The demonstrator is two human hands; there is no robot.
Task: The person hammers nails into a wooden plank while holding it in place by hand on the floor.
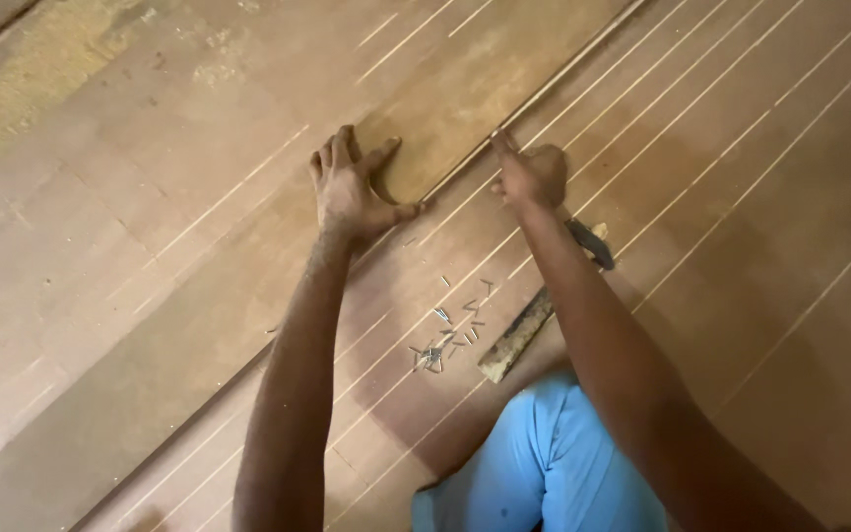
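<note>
**Hands set a strip on the panel**

My left hand (352,192) presses flat on the panel (721,197), fingers spread. My right hand (532,175) pinches the thin strip (465,169) at mid-panel. Nails (450,330) and hammer (534,325) lie behind, near my knee.

One wooden-handled hammer (534,320) lies on the large brown grooved wooden board (721,227). Just left of the hammer is one loose scatter of small metal nails (450,335), too many and too small to count. Two bare hands: left hand (352,192), right hand (532,175).
</note>
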